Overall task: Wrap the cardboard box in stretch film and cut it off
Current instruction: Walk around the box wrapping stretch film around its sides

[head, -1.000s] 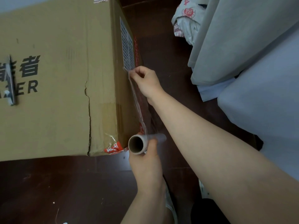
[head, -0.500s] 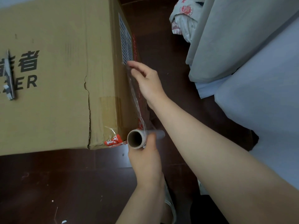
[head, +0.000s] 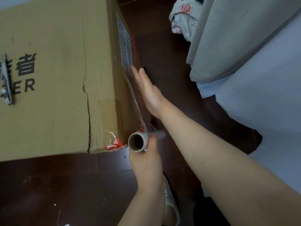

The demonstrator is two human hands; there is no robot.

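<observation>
Big brown cardboard box (head: 53,82) on dark red-brown floor (head: 48,190), black print on top. Left hand (head: 145,158) at box's near-right corner, fingers curled round stretch film roll w/ cardboard core (head: 138,141). Clear film strip (head: 136,101) runs up box's right side. Right hand (head: 149,92) flat, fingers straight, pressing film on box. Grey-white fabric (head: 244,38) well right of box.

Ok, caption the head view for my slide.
Right hand flat, pressing stretch film onto the cardboard box side; left hand grips the roll.
</observation>
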